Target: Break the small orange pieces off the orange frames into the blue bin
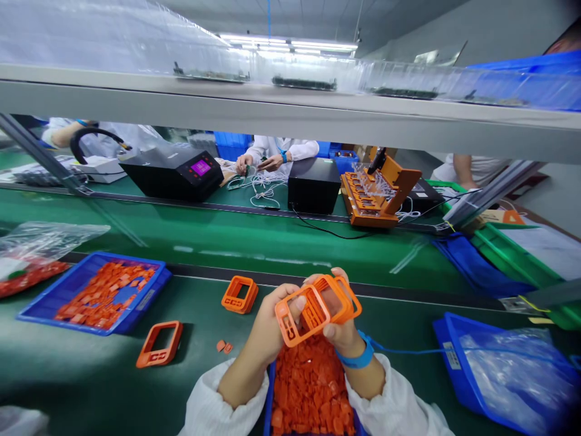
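Note:
My left hand (269, 321) grips an orange plastic frame (308, 335), with the thumb reaching into its opening. A stack of similar orange frames (345, 310) is in my right hand (348, 336), its fingers wrapped around the far side; a blue wrist strap (358, 358) circles that wrist. The two hands are close together, the single frame partly overlapping the stack. Beneath them lies a blue bin (269, 399) full of small orange pieces (313, 381). To the left, a short stack of frames (245, 304) and another orange frame (146, 358) rest on the green table, near two small orange pieces (221, 346).
A blue tray (40, 318) of orange pieces sits left, beside a clear plastic bag (49, 239). At right is a blue bin (454, 375) holding clear bags. Black boxes (313, 184) and an orange fixture (372, 215) stand beyond the green belt (254, 242). A shelf (272, 109) spans overhead; co-workers sit opposite.

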Available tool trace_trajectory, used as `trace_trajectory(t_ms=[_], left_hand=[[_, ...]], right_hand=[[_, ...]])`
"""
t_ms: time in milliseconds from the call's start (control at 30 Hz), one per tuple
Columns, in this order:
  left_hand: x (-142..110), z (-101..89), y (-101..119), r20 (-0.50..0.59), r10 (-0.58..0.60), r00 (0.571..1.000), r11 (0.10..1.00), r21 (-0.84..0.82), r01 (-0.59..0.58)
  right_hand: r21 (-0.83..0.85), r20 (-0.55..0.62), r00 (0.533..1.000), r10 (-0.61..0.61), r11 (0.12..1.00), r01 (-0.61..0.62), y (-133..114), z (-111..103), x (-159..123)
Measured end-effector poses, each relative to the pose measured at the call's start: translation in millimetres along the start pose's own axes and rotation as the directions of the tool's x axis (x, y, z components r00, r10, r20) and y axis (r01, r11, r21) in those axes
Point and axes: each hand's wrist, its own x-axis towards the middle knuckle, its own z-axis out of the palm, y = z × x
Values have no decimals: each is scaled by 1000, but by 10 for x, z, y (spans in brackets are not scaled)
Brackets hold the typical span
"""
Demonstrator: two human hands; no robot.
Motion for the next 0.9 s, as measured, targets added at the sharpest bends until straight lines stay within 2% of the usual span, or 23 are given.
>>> trace_trajectory(t_ms=[100, 267, 433, 633, 767, 900], left_hand=[[11, -9, 15, 21, -21, 1000, 1000, -17, 21], [33, -6, 14, 44, -98, 994, 992, -74, 101], [18, 8, 21, 35, -100, 994, 991, -88, 103], [-42, -4, 61, 20, 15, 1000, 999, 40, -16], [-43, -22, 45, 37, -40, 998, 998, -46, 42], [-30, -30, 30, 31, -98, 995, 987, -124, 101]], right_hand=[[-11, -25, 1000, 18, 1000, -19, -25, 13, 0], [45, 70, 988, 136, 989, -139, -81, 89, -22], [32, 62, 989, 132, 990, -134, -103, 117, -16], [-62, 44, 987, 151, 987, -149, -109, 72, 5], [-41, 75, 982, 173, 984, -171, -83, 70, -30], [-105, 87, 986, 141, 986, -132, -81, 77, -30]])
